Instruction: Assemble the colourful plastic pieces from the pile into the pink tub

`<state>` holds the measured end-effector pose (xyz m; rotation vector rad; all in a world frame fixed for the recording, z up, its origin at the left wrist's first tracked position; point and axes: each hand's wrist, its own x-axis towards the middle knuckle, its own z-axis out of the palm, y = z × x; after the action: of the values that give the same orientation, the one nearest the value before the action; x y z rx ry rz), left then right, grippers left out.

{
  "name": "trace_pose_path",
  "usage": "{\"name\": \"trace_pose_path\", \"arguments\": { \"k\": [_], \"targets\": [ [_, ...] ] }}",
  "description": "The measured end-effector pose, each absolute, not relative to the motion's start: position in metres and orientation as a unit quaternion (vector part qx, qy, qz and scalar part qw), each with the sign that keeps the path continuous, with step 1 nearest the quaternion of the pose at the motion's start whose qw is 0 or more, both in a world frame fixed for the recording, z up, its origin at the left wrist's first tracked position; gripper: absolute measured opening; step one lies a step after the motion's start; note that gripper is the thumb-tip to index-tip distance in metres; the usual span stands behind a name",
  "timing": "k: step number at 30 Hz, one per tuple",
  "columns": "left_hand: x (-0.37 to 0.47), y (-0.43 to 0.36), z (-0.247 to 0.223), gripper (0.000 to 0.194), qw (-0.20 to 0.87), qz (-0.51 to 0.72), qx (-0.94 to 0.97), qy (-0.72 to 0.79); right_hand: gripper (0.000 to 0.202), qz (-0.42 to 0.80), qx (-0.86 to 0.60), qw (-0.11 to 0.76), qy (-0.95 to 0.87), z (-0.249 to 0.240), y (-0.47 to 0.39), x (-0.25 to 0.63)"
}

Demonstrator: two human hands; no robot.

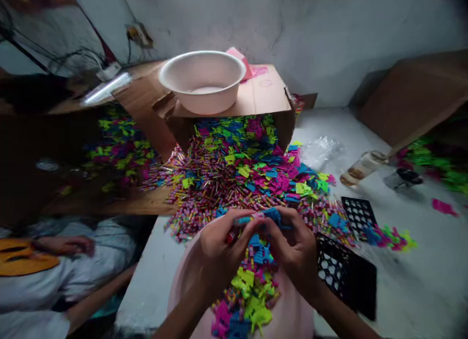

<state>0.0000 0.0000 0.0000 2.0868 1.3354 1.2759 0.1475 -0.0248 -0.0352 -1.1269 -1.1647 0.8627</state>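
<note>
My left hand (223,239) and my right hand (298,246) meet over a pink basin (185,275), fingers closed around a small blue plastic piece (272,214). In the left fingers there is also a small wrapped stick (243,221), its end against the blue piece. Below the hands the basin holds yellow-green, blue and magenta plastic pieces (256,309) mixed with small sticks. Just beyond the basin spreads a large heap of striped wrapped sticks (215,183).
An empty white basin (204,80) stands on a cardboard box (268,92) full of coloured pieces. Black perforated trays (360,275), a bottle (363,168) and clear plastic (321,151) lie at the right. Another person (73,261) sits at the left.
</note>
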Motion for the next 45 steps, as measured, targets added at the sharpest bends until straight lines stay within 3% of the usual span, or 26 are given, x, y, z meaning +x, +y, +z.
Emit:
{"name": "trace_pose_path", "arguments": {
  "k": [5,17,22,26,31,37,45],
  "targets": [
    [-0.004,-0.010,-0.002,0.015,0.139,0.465,0.749,0.451,0.018,0.296,-0.494,0.604,-0.551,-0.036,-0.028,0.150],
    [-0.006,-0.014,-0.001,0.015,0.084,0.478,0.756,0.440,0.028,0.250,-0.466,0.577,-0.623,-0.041,-0.042,0.143],
    [-0.013,-0.012,0.009,0.009,0.114,0.488,0.711,0.494,0.018,0.289,-0.488,0.588,-0.577,-0.039,-0.041,0.144],
    [-0.012,-0.016,0.009,0.014,0.116,0.483,0.740,0.453,0.015,0.315,-0.486,0.595,-0.557,-0.034,-0.038,0.145],
    [-0.008,-0.020,0.000,0.021,0.087,0.484,0.762,0.421,0.016,0.285,-0.498,0.587,-0.571,-0.034,-0.042,0.144],
    [-0.010,-0.020,-0.003,0.017,0.080,0.481,0.747,0.452,0.022,0.239,-0.481,0.583,-0.611,-0.037,-0.044,0.143],
    [-0.012,-0.026,0.002,0.019,0.091,0.486,0.754,0.432,0.014,0.249,-0.497,0.587,-0.589,-0.031,-0.041,0.143]
  ]
}}
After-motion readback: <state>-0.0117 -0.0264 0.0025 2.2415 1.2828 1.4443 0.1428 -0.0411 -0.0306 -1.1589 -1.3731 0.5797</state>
